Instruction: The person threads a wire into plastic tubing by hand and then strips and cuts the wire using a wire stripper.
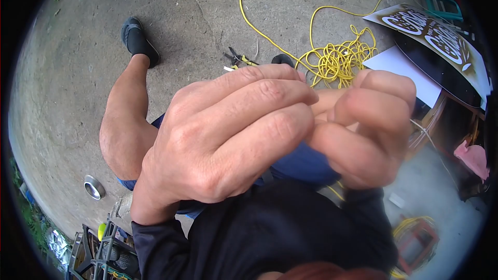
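Note:
Both of my hands are raised close to the camera and meet at the fingertips. My left hand (223, 135) has its back towards me, with the fingers bent and pressed together, pointing right. Against its fingertips, my right hand (363, 129) is curled into a loose fist, slightly blurred. Whatever lies between the fingers, if anything, is hidden. Beyond the hands, yellow-handled pliers or cutters (239, 58) lie on the concrete floor, partly covered by my left hand.
A tangled yellow cord (340, 61) lies on the floor ahead. Lettered sign boards (433, 33) stand at the right, near a pink cloth-like item (472, 158). A metal bowl (94, 187) sits at the left. A red reel with yellow cord (415, 243) is at lower right.

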Demonstrator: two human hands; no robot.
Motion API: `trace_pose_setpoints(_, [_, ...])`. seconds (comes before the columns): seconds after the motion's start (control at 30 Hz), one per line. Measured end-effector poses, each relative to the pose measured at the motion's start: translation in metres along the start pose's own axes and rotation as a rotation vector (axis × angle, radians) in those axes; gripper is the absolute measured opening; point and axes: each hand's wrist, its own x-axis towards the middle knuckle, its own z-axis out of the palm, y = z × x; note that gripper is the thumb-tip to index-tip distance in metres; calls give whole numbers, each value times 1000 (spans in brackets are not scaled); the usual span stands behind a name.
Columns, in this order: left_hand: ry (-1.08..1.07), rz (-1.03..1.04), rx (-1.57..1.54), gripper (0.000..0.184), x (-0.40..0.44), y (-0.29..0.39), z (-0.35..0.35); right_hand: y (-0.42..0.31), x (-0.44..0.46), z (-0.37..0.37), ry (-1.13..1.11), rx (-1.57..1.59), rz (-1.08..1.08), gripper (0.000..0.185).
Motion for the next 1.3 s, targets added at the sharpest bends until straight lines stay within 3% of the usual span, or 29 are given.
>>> trace_pose_setpoints(0.2, [-27, -154, -138, 5, 0, 13, -5, -2, -7, 7, 69, -69, -60, 23])
trace_pose_setpoints(0.27, [9, -235, -553, 30, 4, 13, -13, -6, -10, 7, 61, -66, -35, 23])
trace_pose_setpoints(0.33, [-11, -235, -497, 23, 2, 11, -10, -8, -12, 7, 88, -35, 25, 18])
trace_pose_setpoints(0.43, [-75, -225, -320, 7, -2, 8, -4, -12, -14, 6, 132, 10, 115, 28])
trace_pose_setpoints(0.5, [-93, -221, -259, 7, -3, 7, -3, -14, -10, 2, 97, 17, 132, 27])
trace_pose_setpoints(0.67, [-160, -295, -588, 8, -5, -1, -3, -13, -8, -2, 5, 8, 154, 26])
trace_pose_setpoints(0.93, [-176, -343, -632, 15, -11, -6, 3, -14, -9, -11, -236, -22, 207, 24])
trace_pose_setpoints(1.1, [-170, -354, -597, 12, -10, -5, 5, -13, -11, -12, -238, 32, 270, 27])
trace_pose_setpoints(1.3, [-76, -640, -977, 7, -5, 8, -1, -12, -3, -17, -104, 150, 370, 26])
